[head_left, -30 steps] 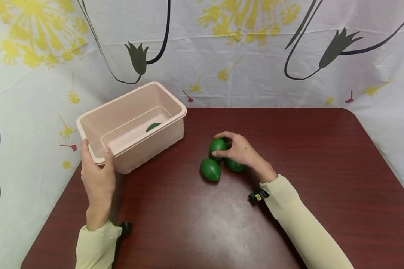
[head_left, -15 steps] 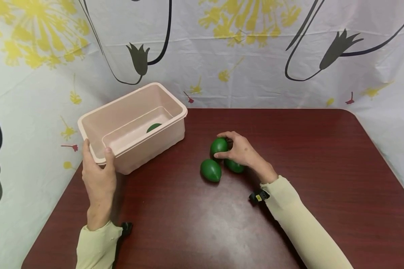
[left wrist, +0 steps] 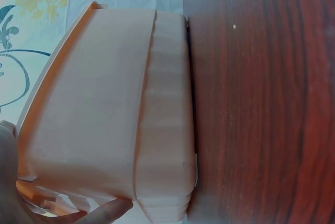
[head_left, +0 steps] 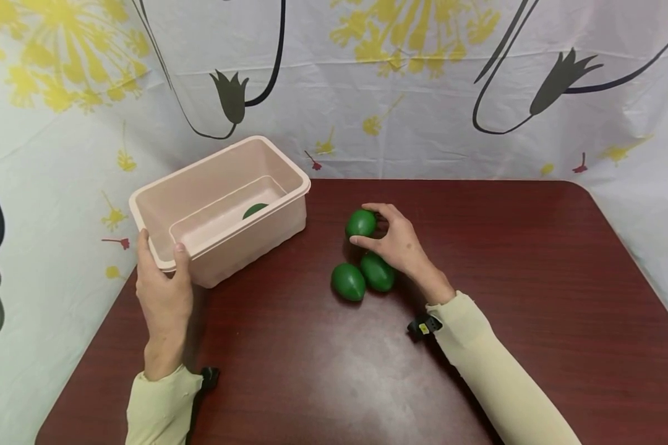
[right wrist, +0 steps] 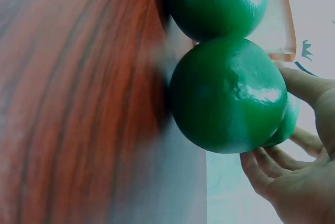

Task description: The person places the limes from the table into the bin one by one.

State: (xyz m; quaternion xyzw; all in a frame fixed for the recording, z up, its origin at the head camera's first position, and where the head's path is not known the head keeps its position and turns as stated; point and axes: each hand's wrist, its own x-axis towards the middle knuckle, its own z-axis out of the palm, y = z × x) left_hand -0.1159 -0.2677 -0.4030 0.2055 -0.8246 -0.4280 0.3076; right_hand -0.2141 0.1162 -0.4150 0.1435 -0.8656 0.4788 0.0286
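My left hand (head_left: 164,303) grips the near left corner of a pale pink plastic box (head_left: 250,238), thumb and fingers about its rim. In the left wrist view the box's side wall (left wrist: 94,98) fills much of the frame. My right hand (head_left: 403,247) pinches a dark green lime (head_left: 361,224) between thumb and fingers, just above the table. Two similar limes, one on the left (head_left: 347,282) and one on the right (head_left: 377,272), lie touching below it. In the right wrist view a nearer lime (right wrist: 225,93) mostly hides the held one (right wrist: 287,124).
Another green lime (head_left: 253,210) lies inside the box, partly hidden by the front wall. The dark red wooden table (head_left: 506,247) ends at a patterned cloth (head_left: 423,136) hung behind it and at the left. A small black device (head_left: 424,327) sits at the right cuff.
My right hand has moved slightly away from me and up with the lime, parting it from the other two. The right-hand lime has rolled left against its neighbour. My left hand stays put.
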